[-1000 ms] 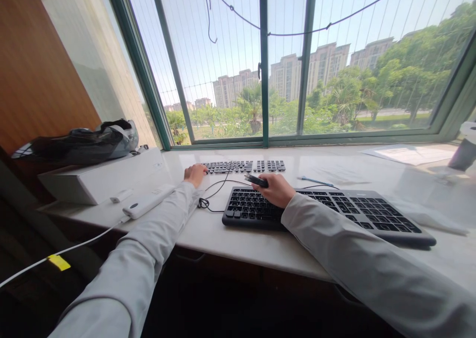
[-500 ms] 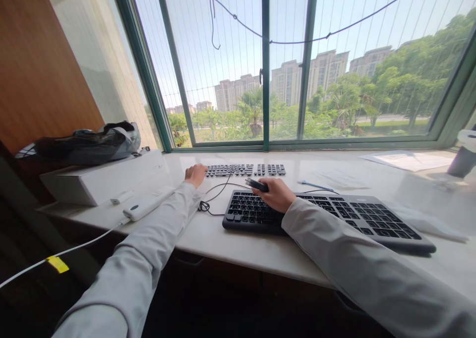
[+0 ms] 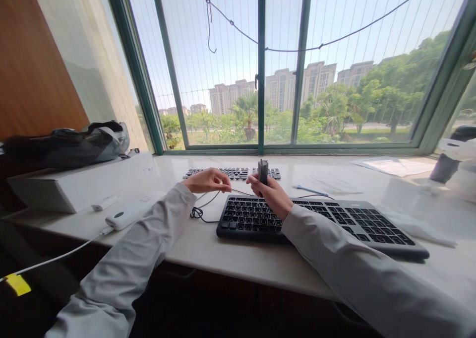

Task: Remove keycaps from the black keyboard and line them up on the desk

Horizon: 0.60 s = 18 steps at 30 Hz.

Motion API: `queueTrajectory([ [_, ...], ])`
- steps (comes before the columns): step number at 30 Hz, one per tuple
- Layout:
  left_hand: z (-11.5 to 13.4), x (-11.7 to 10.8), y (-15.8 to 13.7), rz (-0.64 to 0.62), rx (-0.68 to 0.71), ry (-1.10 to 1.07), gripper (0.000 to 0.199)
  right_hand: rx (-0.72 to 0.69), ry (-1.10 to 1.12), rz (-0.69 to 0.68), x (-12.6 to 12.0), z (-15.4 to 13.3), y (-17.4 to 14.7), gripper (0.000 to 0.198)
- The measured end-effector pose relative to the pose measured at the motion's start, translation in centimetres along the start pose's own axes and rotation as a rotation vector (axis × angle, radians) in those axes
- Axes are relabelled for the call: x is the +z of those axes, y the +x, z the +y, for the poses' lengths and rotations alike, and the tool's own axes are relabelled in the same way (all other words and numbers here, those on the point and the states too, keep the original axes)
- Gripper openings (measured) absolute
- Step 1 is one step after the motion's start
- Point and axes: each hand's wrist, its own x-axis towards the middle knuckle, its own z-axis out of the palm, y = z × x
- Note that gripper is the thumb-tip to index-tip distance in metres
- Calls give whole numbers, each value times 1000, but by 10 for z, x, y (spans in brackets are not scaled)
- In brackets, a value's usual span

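Observation:
My right hand (image 3: 270,195) hovers over the left end of a black keyboard (image 3: 334,220) and holds a small dark grey device (image 3: 263,171) upright. My left hand (image 3: 206,181) is just to its left, fingers pinched on a thin black cable (image 3: 208,201) that runs down to a small coil (image 3: 195,213) on the white sill (image 3: 208,243). Behind both hands a second, slimmer keyboard (image 3: 230,172) lies by the window. The two hands are a few centimetres apart.
At the left stand a white box (image 3: 74,185) with a dark bag (image 3: 63,146) on top, and a white gadget (image 3: 122,218) on a white cord with a yellow tag (image 3: 16,284). A blue pen (image 3: 311,190), papers (image 3: 394,167) and a dark container (image 3: 446,160) lie to the right.
My left hand left the far keyboard's corner, moved right toward the other hand and took up the black cable. My right hand turned the dark device from lying flat to upright.

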Motion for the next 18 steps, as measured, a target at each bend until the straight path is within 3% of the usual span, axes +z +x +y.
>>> queueTrajectory([
  [2, 10, 8, 1, -152, 32, -66, 27, 25, 174, -12, 5, -4, -1, 45],
  [8, 15, 23, 3, -293, 59, -123, 21, 59, 573, -32, 21, -21, -10, 45],
  [13, 13, 18, -4, -523, -92, -95, 36, 175, 789, -50, 23, -27, -15, 40],
  [18, 10, 19, -5, -546, -81, -38, 45, 258, 880, -14, 21, -29, -14, 38],
])
